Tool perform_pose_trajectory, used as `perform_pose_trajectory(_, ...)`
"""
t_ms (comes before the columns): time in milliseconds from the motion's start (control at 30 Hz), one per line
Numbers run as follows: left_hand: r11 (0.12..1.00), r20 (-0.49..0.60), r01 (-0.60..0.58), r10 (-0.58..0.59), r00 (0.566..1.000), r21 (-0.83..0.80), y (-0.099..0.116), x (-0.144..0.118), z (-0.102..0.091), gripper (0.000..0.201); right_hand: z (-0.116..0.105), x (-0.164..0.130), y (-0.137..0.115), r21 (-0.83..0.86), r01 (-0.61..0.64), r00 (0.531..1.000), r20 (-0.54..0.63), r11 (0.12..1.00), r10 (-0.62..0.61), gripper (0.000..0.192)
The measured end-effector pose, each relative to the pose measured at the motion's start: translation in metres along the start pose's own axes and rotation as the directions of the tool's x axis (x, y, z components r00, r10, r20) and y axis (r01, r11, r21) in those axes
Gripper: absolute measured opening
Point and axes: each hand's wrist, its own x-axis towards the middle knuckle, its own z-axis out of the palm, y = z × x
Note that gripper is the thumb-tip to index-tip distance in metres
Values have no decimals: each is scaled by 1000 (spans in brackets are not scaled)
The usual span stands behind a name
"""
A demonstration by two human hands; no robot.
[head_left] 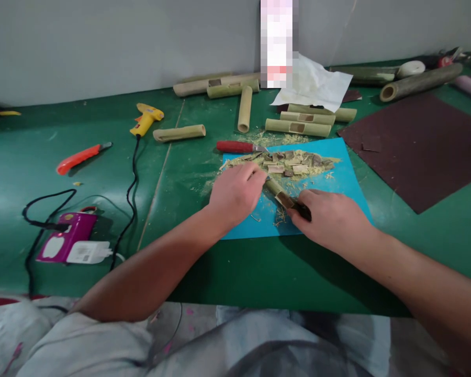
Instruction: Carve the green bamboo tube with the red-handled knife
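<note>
My right hand [329, 212] grips the near end of a bamboo tube [275, 189], which has a rectangular opening cut in its side. The tube slants over a blue sheet [251, 225]. At its far end, my left hand [237, 191] is closed around a thin tool with a small dark metal tip [267, 178]; the fingers hide most of it. Just beyond both hands lies a heap of bamboo chips and shavings [298, 165]. A red-handled knife [237, 147] rests along the heap's left side, its blade pointing right.
Several cut bamboo tubes [298, 127] lie toward the wall. On the left are a yellow glue gun [146, 119], an orange box cutter [82, 157] and a purple power strip [68, 235] with black cords. A dark brown sheet [419, 152] covers the right side.
</note>
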Motion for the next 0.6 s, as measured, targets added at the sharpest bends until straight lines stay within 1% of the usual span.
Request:
perform_pose_trajectory(33, 1000, 21, -21, 21, 1000, 10, 0, -1, -1, 26, -1, 0, -1, 1, -3, 1000, 6, 1000, 2, 26)
perform_pose_trajectory(100, 999, 23, -35, 34, 999, 19, 0, -2, 0, 28, -1, 1, -2, 6, -8, 1000, 15, 1000, 8, 26)
perform_pose_trajectory(267, 998, -69, -61, 62, 996, 12, -1, -2, 6, 36, 1, 0, -1, -4, -23, 1000, -7, 1000, 22, 30)
perform_pose_trajectory(367, 998, -68, -68, 68, 995, 2, 0, -2, 7, 35, 3, -1, 0, -3, -28, 999, -31, 1000, 28, 27)
perform_pose_trajectory(467, 995, -47, -76, 73, 996, -60, -1, -3, 9, 34, 5, -2, 0, 4, -28, 998, -57, 1000, 28, 23)
perform_pose_trajectory(600, 983, -28, -66, 62, 998, -174, -5, -4, 14, 37, 5, -3, -1, -18, -2, 995, -101, 1000, 0, 22)
